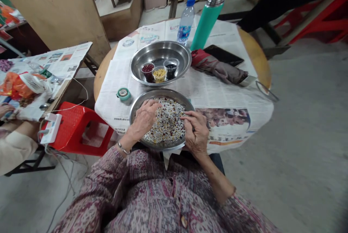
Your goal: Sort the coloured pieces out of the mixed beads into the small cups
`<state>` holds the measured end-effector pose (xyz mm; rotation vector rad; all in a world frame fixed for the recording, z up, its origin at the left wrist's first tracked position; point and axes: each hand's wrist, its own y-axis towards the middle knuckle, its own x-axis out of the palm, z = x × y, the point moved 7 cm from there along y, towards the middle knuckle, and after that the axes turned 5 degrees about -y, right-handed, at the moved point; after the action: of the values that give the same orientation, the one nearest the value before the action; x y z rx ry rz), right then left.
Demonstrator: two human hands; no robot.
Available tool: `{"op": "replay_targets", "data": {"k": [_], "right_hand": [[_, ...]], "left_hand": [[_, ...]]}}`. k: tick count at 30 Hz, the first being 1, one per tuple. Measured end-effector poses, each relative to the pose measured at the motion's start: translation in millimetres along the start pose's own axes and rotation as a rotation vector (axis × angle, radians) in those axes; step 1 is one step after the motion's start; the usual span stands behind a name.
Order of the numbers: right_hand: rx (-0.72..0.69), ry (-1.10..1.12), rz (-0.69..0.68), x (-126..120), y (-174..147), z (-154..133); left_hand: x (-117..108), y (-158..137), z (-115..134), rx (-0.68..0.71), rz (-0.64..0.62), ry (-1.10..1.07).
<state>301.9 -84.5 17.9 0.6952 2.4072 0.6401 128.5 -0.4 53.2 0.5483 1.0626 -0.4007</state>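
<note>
In front of me a round metal tray [135, 104] holds a spread of white grains mixed with dark, red and yellow beans [170, 122]. My left hand [145, 117] rests over the left part of the mix, fingers stretched out and spread. At the tray's right edge is my right hand [197, 129]. Its thumb and fingertips come together low over the beans; anything between them is too small to make out. Behind, a larger steel basin [140, 53] holds three clear cups: red beans [148, 72], yellow beans [159, 74] and black beans [171, 70].
Newspaper [114, 77] covers the round table. A green lid [123, 94] lies left of the tray. Behind stand a water bottle [186, 21] and a green flask [208, 21]; a folded umbrella [217, 68] lies right. A red stool [77, 128] with a power strip [51, 128] is at left, near another person.
</note>
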Motion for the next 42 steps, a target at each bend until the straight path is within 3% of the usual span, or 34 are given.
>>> {"op": "replay_targets", "data": {"k": [3, 7, 14, 19, 23, 26, 30, 35, 38, 42], "right_hand": [[0.002, -0.006, -0.002, 0, 0, 0], [-0.004, -0.003, -0.001, 0, 1, -1], [-0.012, -0.012, -0.015, 0, 0, 0], [-0.016, -0.01, -0.02, 1, -1, 2], [-0.012, -0.018, -0.012, 1, -1, 2], [-0.018, -0.018, -0.009, 1, -1, 1], [-0.015, -0.012, -0.012, 0, 0, 0], [0.007, -0.005, -0.016, 0, -1, 1], [0.004, 0.003, -0.016, 1, -1, 1], [0.013, -0.015, -0.013, 0, -1, 2]], "left_hand": [[-2, -8, -7, -0.052, 0.015, 0.111], [0, -29, -1, -0.069, -0.083, 0.184], [7, -56, 33, -0.069, -0.259, 0.024], [24, -50, 62, 0.061, -0.396, -0.099], [30, -33, 71, 0.149, -0.416, -0.048], [26, -27, 57, 0.091, -0.377, 0.03], [17, -35, 21, -0.028, -0.359, 0.059], [-4, -40, -17, -0.098, -0.152, 0.111], [-7, -31, -27, -0.132, -0.055, 0.123], [3, -18, -29, -0.137, -0.043, 0.094]]}}
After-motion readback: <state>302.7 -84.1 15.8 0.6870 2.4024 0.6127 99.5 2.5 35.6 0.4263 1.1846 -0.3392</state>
